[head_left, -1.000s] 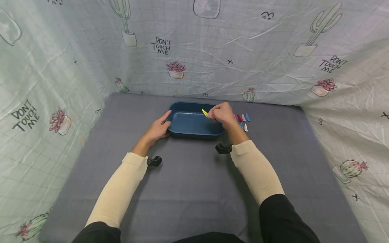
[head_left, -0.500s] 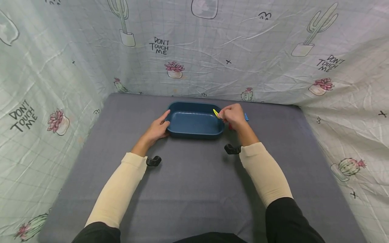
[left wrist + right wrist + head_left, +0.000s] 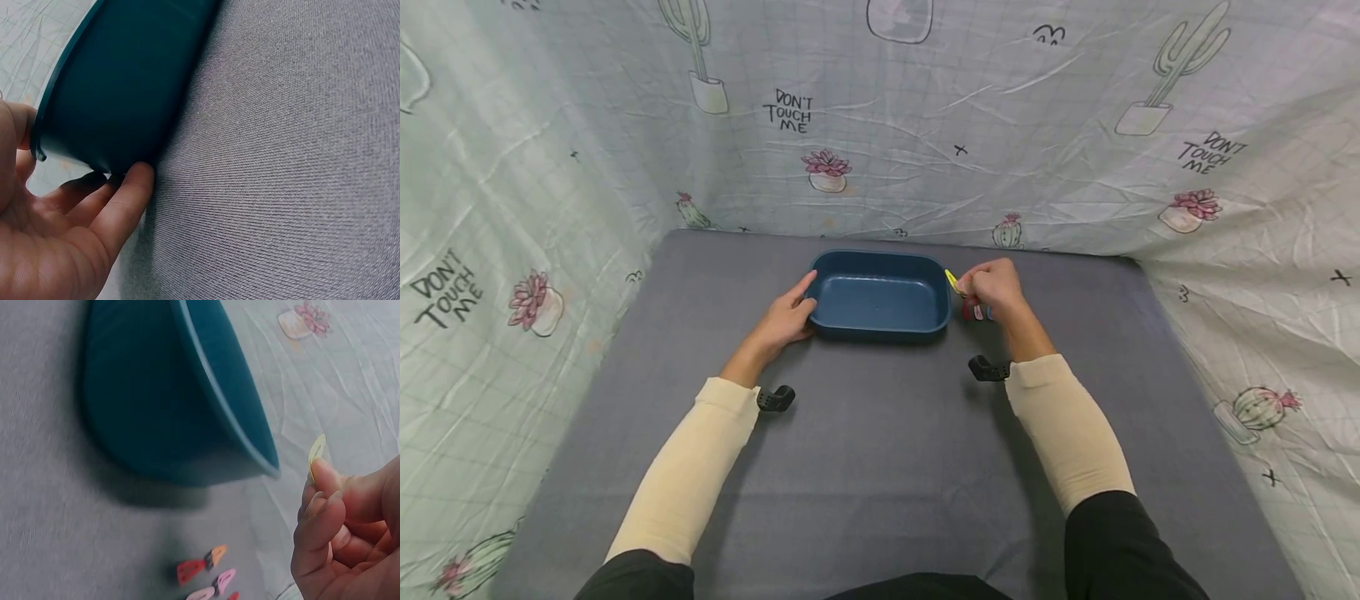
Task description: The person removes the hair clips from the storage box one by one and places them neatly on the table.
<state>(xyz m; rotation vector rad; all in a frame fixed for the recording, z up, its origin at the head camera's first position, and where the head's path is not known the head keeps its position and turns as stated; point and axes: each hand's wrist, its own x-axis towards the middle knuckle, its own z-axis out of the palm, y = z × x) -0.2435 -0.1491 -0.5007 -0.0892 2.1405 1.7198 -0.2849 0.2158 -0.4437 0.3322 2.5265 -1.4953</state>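
Note:
A dark blue rectangular tray (image 3: 880, 335) stands near the back of the table. My left hand (image 3: 784, 321) holds its left end, with fingers spread between the rim and the lower edge of the tray wall (image 3: 125, 87). Just off the right end of the tray, my right hand (image 3: 994, 285) pinches a yellow snap hair clip (image 3: 317, 449) between thumb and forefinger, raised above the table. Below that hand lie several more hair clips, among them a red one (image 3: 190, 571), an orange one (image 3: 217, 555) and a pink one (image 3: 225, 580). Others are hidden by the hand.
Grey cloth covers the table (image 3: 880, 467). A pale patterned curtain (image 3: 895, 167) hangs behind it and along both sides. Each wrist wears a black camera, such as the right wrist camera (image 3: 988, 368).
My right hand has moved right, carrying the yellow hair clip from above the tray to outside its right rim, over the loose clips. The left hand stays at the tray.

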